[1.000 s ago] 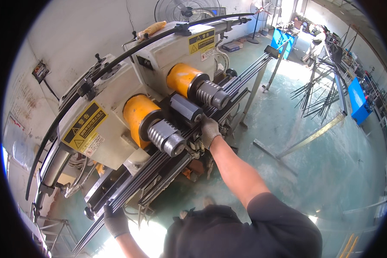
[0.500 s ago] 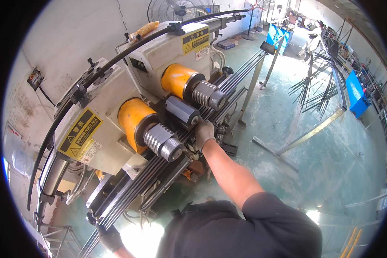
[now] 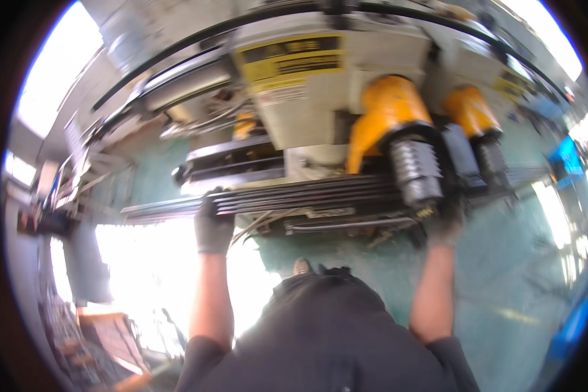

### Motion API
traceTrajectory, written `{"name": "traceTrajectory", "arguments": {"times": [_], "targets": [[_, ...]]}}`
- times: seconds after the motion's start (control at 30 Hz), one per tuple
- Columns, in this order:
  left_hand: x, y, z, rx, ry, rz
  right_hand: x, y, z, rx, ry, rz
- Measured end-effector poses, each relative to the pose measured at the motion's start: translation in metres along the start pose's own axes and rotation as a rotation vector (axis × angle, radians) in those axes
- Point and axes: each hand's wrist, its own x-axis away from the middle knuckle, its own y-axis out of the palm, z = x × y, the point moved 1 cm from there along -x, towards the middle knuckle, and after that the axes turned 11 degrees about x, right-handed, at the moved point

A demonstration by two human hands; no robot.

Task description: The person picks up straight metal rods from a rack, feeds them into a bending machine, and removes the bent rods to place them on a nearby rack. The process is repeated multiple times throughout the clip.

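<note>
Several long, thin dark metal bars (image 3: 294,198) lie side by side across the front of a machine. My left hand (image 3: 213,225), in a grey glove, is closed round their left part, its fingers over the top. My right hand (image 3: 447,224), also gloved, is at the right part of the bars, below the ribbed steel rollers; motion blur hides its fingers. One ribbed roller (image 3: 417,173) projects from a yellow housing (image 3: 392,108), and a second ribbed roller (image 3: 494,160) from another yellow housing (image 3: 472,112). Between them is a dark block (image 3: 460,153).
The pale machine body (image 3: 300,114) with a yellow-black warning label (image 3: 291,60) stands behind the bars. A curved black tube (image 3: 242,25) runs above it. Below the bars is a metal rail (image 3: 353,225). A blue panel (image 3: 568,160) stands at far right.
My view has swung left, so the machine now lies across the picture. My left hand still holds the bars. The right hand has shifted from beside the block to below the rollers.
</note>
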Motion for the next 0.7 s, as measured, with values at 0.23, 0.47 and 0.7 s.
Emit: {"name": "traceTrajectory", "arguments": {"times": [0.23,0.47,0.7], "targets": [[0.0,-0.009,-0.039,0.047,-0.01,0.057,0.062,-0.02,0.027,-0.076,0.33,0.223],[0.022,0.027,-0.032,0.342,-0.174,0.191,0.067,-0.07,0.192,0.12,0.307,-0.181],[-0.022,-0.111,0.087,0.382,0.017,0.075,0.104,-0.159,0.333,0.721,0.386,-0.245]]}}
